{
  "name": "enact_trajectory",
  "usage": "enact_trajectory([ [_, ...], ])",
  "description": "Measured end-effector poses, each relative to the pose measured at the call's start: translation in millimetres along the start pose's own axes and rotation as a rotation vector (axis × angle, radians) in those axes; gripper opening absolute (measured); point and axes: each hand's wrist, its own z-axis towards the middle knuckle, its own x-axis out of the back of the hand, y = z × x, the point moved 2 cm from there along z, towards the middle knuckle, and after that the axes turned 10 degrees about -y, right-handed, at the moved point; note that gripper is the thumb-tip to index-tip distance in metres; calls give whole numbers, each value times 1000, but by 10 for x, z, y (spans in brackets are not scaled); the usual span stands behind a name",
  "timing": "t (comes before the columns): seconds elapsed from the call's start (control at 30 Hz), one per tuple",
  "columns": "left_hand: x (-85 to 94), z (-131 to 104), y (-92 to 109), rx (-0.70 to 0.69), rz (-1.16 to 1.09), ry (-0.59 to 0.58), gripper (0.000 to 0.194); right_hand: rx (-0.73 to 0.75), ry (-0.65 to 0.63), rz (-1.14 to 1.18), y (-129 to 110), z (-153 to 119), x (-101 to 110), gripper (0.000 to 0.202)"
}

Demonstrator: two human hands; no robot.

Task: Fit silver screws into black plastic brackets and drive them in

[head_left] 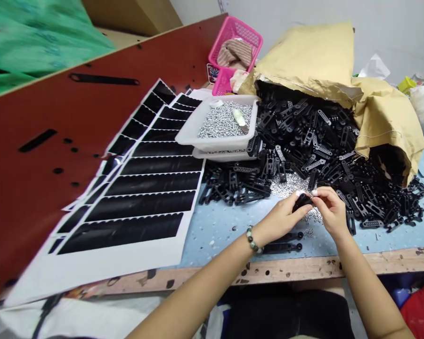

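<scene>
My left hand [281,216] is closed around a black plastic part [301,201], its fingers hiding most of it. Close by, my right hand [330,209] pinches at the end of that part; whatever lies between its fingertips is too small to make out. Small silver nuts [290,185] are heaped just behind and under both hands. Below my left wrist, long black parts [282,247] lie on the blue tabletop [219,235]. A large pile of loose black plastic pieces [304,136] rises beyond my hands.
A white tray [182,134] of silver screws stands left of the pile. Torn brown paper sacks [311,56] spill black pieces. Sheets of black stickers [144,202] lie at left, beside a red-brown board [31,165]. Pink baskets [226,28] stand at the back.
</scene>
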Motion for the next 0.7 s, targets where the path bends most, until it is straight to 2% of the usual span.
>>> enact_trajectory([
  [0.27, 95, -58, 102, -80, 171, 23, 25, 107, -205, -98, -239, -9, 140, 13],
  [0.5, 89, -116, 207, -148, 585, 45, 22, 246, -254, -274, -401, -10, 173, 15],
  [0.6, 77, -161, 171, -167, 647, 37, 24, 191, -268, -246, -308, -89, 176, 14],
  [0.7, 142, -210, 26, -65, 595, 71, 28, 41, -307, -332, -87, -224, 146, 23],
])
